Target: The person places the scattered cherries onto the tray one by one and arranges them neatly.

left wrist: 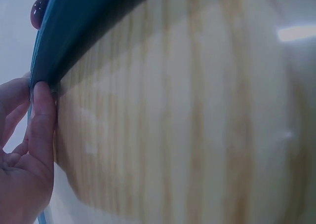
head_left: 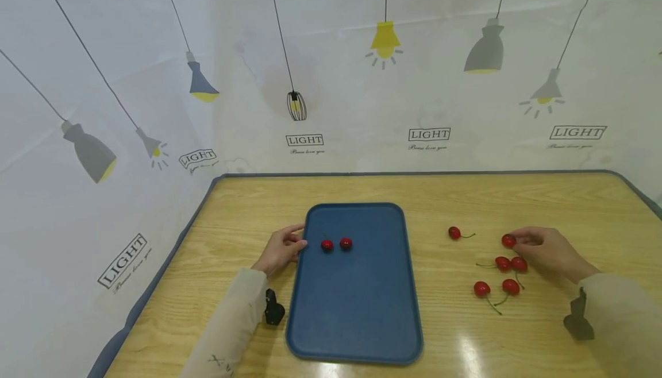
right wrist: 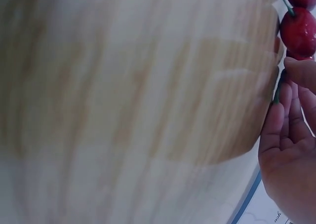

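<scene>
Well, left grip [head_left: 280,250] round edge of tray [head_left: 357,309], right grip [head_left: 551,251] round cherry [head_left: 508,241] (bare wood [head_left: 445,315] beside tray)

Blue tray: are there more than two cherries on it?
No, the head view shows just two cherries on the blue tray.

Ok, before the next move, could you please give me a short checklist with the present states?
1. Left hand at tray edge: ok.
2. Right hand at a cherry: ok.
3. Firm grip on that cherry: cannot tell.
4. Room on tray: ok, only two cherries there.
5. Table clear between right hand and tray: not ok, another cherry lies there.
</scene>
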Tool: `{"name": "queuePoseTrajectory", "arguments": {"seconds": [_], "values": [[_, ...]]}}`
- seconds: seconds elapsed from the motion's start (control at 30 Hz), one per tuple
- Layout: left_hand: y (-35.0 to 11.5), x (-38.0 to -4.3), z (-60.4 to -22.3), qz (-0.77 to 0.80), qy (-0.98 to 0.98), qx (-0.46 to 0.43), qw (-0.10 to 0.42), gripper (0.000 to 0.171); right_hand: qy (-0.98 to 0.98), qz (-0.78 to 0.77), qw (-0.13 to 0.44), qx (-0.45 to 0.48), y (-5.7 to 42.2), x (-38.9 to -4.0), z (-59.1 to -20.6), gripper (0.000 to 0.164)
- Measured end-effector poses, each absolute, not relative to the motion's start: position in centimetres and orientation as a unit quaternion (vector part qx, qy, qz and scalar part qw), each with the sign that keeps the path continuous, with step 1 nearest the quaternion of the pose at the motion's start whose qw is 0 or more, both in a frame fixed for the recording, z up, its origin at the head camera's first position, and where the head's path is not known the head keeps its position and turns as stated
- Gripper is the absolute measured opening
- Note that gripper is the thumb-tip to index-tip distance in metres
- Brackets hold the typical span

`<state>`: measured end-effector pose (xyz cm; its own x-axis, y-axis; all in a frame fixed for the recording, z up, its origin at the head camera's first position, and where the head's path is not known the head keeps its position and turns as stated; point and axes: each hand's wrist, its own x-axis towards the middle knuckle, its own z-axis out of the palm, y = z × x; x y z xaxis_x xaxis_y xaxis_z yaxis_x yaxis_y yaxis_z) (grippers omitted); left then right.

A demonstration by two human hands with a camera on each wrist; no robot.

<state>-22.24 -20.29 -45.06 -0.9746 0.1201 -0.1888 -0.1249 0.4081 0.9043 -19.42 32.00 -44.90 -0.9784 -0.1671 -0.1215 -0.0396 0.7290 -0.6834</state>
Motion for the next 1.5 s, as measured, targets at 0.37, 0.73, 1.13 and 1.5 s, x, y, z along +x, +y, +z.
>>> {"name": "queuePoseTrajectory", "arguments": {"seconds": [0.37,0.73,1.13,1.5], "values": [[-20.2,-22.4,-45.0,0.541,0.834,-0.007,0.108,0.046,0.936,-0.339,0.069,-0.070,32.0,-19.5,-44.6,0.036],[-20.2,-22.4,-45.2,0.538,0.836,-0.002,0.108,0.046,0.936,-0.334,0.065,-0.090,32.5,-19.6,-45.1,0.031],[-20.2,-22.3,-45.3,0.533,0.840,0.001,0.104,0.046,0.938,-0.331,0.046,-0.092,32.3,-19.4,-44.6,0.029],[-20.3,-22.3,-45.3,0.539,0.836,-0.003,0.106,0.046,0.928,-0.361,0.040,-0.078,32.0,-19.3,-43.7,0.038]]}}
